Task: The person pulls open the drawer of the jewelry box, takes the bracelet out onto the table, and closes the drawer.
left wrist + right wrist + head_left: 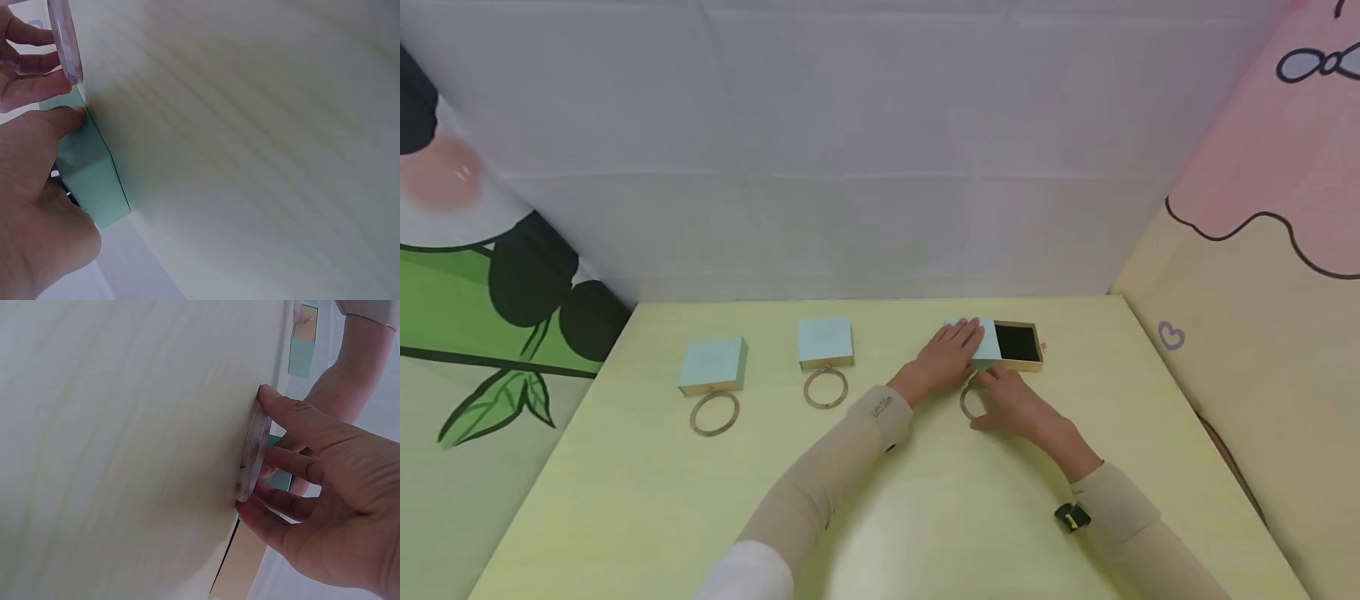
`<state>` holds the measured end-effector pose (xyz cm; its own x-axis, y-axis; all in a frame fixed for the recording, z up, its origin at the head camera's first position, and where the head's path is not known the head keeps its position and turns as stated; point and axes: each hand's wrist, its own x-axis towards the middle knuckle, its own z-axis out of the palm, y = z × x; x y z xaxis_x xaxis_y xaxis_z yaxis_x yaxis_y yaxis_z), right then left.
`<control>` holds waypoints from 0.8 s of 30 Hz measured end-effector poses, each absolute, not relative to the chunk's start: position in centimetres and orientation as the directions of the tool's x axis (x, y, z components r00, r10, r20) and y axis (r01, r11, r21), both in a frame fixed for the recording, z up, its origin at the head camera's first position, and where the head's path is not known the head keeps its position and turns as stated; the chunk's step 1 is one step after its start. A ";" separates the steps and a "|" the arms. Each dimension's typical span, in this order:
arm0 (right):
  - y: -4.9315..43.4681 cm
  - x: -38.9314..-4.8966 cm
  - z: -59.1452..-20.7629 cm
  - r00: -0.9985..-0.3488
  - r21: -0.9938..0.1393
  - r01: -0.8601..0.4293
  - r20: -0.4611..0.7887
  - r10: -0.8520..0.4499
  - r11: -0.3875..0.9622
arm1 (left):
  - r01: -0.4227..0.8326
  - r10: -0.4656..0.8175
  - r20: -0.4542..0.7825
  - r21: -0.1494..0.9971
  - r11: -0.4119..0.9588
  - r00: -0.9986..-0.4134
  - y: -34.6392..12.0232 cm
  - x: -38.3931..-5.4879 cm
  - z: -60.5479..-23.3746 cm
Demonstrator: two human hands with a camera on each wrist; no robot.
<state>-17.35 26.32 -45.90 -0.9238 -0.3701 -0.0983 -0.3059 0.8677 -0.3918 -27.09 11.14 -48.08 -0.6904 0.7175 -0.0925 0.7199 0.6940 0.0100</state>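
Observation:
Toward the right of the table lies a pale blue drawer-style jewelry box [987, 350], its black-lined drawer [1024, 365] slid out to the right. My left hand [946, 357] holds the box's sleeve, fingers across the top and thumb against the near side, as the left wrist view shows. Just in front of the box, my right hand [1011, 404] pinches a round bangle [253, 453] by its outer edge between thumb and fingers. The bangle is close over the tabletop, and part of its ring is hidden by the hand in the head view.
Two more pale blue boxes, one in the middle [825, 340] and one at left [712, 362], stand closed. A bangle [825, 388] lies before the middle one, another bangle [715, 414] before the left one. A white wall panel [850, 233] borders the table's far edge.

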 end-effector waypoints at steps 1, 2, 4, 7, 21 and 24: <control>26.4 -17.4 -45.9 -0.925 -0.386 -0.305 -0.098 -0.367 0.871 | 0.719 0.716 -0.088 0.005 0.695 -0.692 11.2 -27.1 -48.0; 26.4 -17.4 -45.8 -0.926 -0.383 -0.305 -0.096 -0.365 0.872 | 0.718 0.716 -0.084 -0.001 0.696 -0.693 11.2 -27.1 -48.0; 26.5 -17.5 -45.7 -0.926 -0.383 -0.306 -0.093 -0.366 0.872 | 0.716 0.714 -0.082 -0.004 0.698 -0.696 11.3 -27.2 -47.9; 26.5 -17.5 -45.7 -0.923 -0.387 -0.309 -0.097 -0.371 0.869 | 0.715 0.712 -0.094 0.008 0.699 -0.695 11.3 -27.2 -48.0; 27.4 -17.9 -46.8 -0.928 -0.296 -0.368 0.049 -0.370 0.881 | 0.714 0.709 -0.105 -0.014 0.700 -0.698 11.4 -27.3 -48.2; 27.6 -17.8 -46.8 -0.930 -0.294 -0.362 0.046 -0.365 0.885 | 0.713 0.708 -0.101 -0.023 0.700 -0.699 11.5 -27.4 -48.4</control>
